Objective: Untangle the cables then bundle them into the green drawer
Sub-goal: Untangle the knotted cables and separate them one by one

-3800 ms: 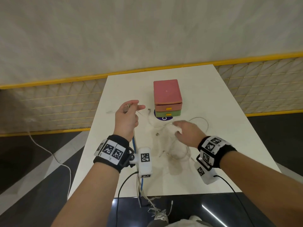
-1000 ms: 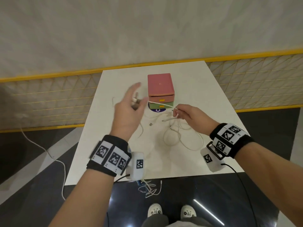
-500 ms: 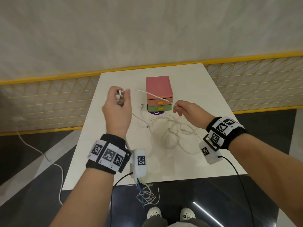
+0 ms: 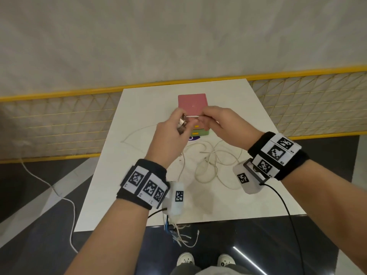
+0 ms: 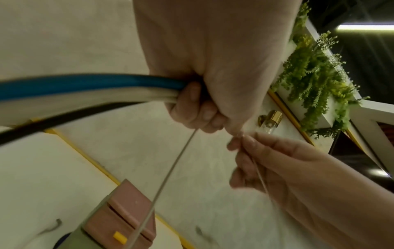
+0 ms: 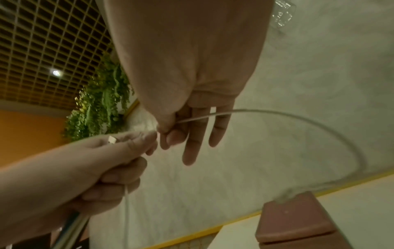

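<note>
- White cable (image 4: 192,116) runs taut between the two grips, raised above the desk (image 4: 248,120).
- Left hand (image 4: 172,135) holds gathered cable ends, blue and white strands trailing from its fist; right hand (image 4: 220,124) pinches the white cable just beside it with thumb and forefinger, other fingers loose.
- Below the grips, loose loops (image 4: 210,163) lie tangled on the desk.
- Green drawer (image 4: 200,133), just beyond the grips under the pink ones, looks closed.
- Judging by this, untangling is under way; next, the right grip likely needs to draw more cable free of the loops.
</note>
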The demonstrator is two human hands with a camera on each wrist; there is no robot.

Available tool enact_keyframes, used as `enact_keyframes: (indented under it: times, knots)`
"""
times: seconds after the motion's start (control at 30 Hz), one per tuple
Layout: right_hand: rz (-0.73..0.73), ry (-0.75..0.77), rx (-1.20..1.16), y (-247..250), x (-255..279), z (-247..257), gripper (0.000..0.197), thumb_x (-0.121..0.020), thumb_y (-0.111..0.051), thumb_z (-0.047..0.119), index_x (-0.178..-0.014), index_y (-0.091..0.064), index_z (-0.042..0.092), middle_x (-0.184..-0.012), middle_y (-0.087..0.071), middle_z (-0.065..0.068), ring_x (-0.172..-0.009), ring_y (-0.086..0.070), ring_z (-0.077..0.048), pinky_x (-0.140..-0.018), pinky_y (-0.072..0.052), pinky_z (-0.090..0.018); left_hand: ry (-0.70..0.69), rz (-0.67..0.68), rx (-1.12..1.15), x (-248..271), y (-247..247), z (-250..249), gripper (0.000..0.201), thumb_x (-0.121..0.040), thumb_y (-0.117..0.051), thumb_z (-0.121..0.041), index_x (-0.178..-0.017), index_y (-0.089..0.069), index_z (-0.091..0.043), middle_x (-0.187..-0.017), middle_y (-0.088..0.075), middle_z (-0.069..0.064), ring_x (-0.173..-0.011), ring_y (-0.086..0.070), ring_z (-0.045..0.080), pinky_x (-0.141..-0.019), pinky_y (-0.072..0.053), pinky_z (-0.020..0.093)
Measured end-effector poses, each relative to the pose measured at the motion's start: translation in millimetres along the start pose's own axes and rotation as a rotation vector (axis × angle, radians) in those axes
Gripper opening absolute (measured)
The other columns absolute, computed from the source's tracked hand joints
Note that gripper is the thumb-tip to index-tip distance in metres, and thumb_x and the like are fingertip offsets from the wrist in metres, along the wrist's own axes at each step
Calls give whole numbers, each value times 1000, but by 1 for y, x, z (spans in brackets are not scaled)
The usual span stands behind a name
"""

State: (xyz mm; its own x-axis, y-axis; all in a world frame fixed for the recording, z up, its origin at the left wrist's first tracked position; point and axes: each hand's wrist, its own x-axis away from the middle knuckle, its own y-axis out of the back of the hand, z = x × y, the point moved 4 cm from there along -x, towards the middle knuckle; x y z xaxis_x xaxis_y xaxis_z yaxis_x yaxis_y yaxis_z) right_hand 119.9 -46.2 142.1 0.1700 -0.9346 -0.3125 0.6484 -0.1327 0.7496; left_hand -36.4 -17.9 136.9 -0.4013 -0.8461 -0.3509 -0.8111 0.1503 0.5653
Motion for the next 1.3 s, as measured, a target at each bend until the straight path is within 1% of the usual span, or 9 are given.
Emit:
enact_keyframes:
  times: [0.1,0.23,0.47,0.6,0.7,0.83,0.93,1.13,1.3]
  knots:
    - [87,-102,-68,-1,21,2,18,-100,-44,19,-86,-56,16,-76,-66,6,-69,-61,-2,-69,-47,-24,32,30,-11,-1,15,7,20,-92,-64,-39,-91,-52,-23,-69,-60,0,-55,-48,7,-53,-41,21]
    - [391,-251,-183,-36,64,-5,12,-99,-44,19,-97,-53,11,-92,-73,1,-71,-71,-10,-66,-53,-20,77,269,-56,11,21,12,16,-89,-67,-41,-94,-59,-28,-70,-60,-1,-55,-45,4,-52,-38,12]
    - [916,-224,35,-101,118,-6,37,-95,-47,46,-102,-69,17,-100,-73,2,-85,-66,-14,-81,-50,-30,127,263,97,30,7,7,16,-93,-64,-28,-109,-62,-30,-87,-60,1,-54,-45,1,-54,-38,10]
    - [554,-224,280,-75,93,-3,48,-94,-39,56,-70,-61,20,-69,-66,3,-62,-59,-16,-65,-48,-34,198,350,256,46,-2,-6,16,-97,-57,-17,-112,-61,-22,-60,-48,-3,-46,-41,6,-49,-36,11]
    - [222,-188,0,-50,75,15,19,-87,-61,40,-88,-54,23,-77,-58,10,-71,-57,-11,-70,-48,-31,162,418,320,56,-5,-19,19,-99,-51,-10,-115,-59,-19,-52,-44,5,-43,-36,10,-45,-33,14]
    - [463,-159,-596,-60,77,48,41,-82,-67,5,-114,-50,22,-120,-60,-5,-115,-57,-13,-104,-42,-25,131,400,433,63,-5,-36,12,-100,-49,-7,-109,-56,-10,-50,-37,10,-42,-30,14,-41,-30,18]
    - [464,-243,-1218,-72,85,57,28,-73,-56,0,-94,-61,18,-106,-62,-21,-103,-65,-24,-102,-48,-37,128,332,468,64,-1,-43,6,-101,-51,-15,-105,-53,-12,-57,-39,14,-42,-34,15,-37,-30,15]
    - [409,-276,-928,-79,84,54,19,-97,-49,8,-78,-55,7,-65,-53,-1,-65,-60,-14,-92,-50,-55,136,233,594,63,-1,-40,10,-101,-49,-24,-91,-49,-22,-60,-43,9,-47,-32,18,-44,-30,24]
    - [497,-332,-777,-94,92,62,38,-103,-33,31,-74,-45,8,-52,-39,11,-49,-41,-9,-63,-47,-24,125,115,676,50,14,-40,15,-103,-46,-22,-88,-46,-18,-59,-44,8,-46,-31,17,-43,-25,25]
